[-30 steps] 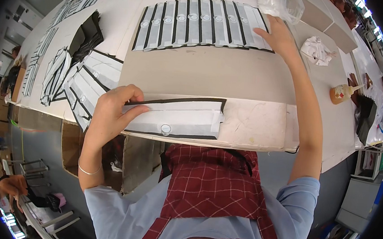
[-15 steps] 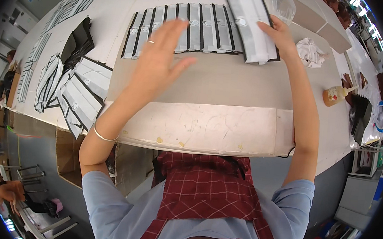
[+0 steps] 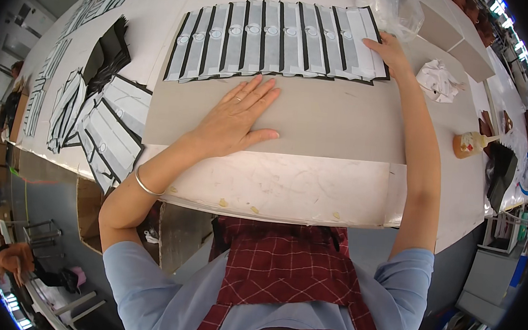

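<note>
A row of overlapping pale grey-white panels [image 3: 252, 37] with black edges lies on a grey-brown board [image 3: 317, 113]; round marks show on most of them. At the right end of this row lies the last panel [image 3: 361, 45]. My right hand [image 3: 392, 54] is closed at that panel's right edge, thumb on top, other fingers partly hidden. My left hand [image 3: 240, 113] rests on the bare board just in front of the row, open with its fingers stretched out, holding nothing.
To the left lie loose panels [image 3: 114, 134] and a stack of black pieces [image 3: 108, 50]. Beyond my right forearm are a crumpled white cloth [image 3: 439, 81] and a bottle of amber liquid [image 3: 469, 144]. A clear plastic bag [image 3: 403, 14] sits at the far right, near cardboard boxes [image 3: 457, 40].
The panel in my right hand has come down from above the row onto its right end. My left hand has moved from above the panels toward me, onto the board.
</note>
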Motion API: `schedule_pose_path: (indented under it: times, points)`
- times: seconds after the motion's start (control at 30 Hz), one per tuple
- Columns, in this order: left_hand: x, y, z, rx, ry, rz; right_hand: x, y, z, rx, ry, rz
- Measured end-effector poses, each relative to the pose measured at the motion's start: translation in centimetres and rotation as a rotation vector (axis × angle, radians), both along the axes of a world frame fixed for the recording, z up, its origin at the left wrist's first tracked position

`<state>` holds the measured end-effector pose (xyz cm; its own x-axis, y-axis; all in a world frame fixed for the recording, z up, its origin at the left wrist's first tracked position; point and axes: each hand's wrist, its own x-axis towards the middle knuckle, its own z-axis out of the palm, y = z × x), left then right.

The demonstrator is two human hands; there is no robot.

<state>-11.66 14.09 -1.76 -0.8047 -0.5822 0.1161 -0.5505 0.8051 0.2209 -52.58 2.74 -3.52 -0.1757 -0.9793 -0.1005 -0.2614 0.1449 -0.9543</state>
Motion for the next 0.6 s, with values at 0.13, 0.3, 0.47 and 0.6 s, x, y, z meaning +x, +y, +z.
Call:
schedule_pose_path:
  times: [0.13, 0.3, 0.47, 0.6]
  points:
    - [1.4, -0.3, 0.1, -0.016, 0.021, -0.006, 1.1, -0.7, -0.3, -0.004, 0.139, 0.080]
    - [1.8, -1.0, -0.2, -0.027, 0.051, 0.009, 2.3, -0.1, 0.1, -0.171, 0.538, -0.072]
    - [2.4, -2.9, -1.2, -0.087, 0.071, 0.020, 3.1, 2.1, 0.4, -0.470, 1.015, 0.036]
    - [3.0, -4.3, -1.3, -0.009, 0.270, 0.094, 8.4, 8.9, 1.3, -0.604, 1.080, 0.167]
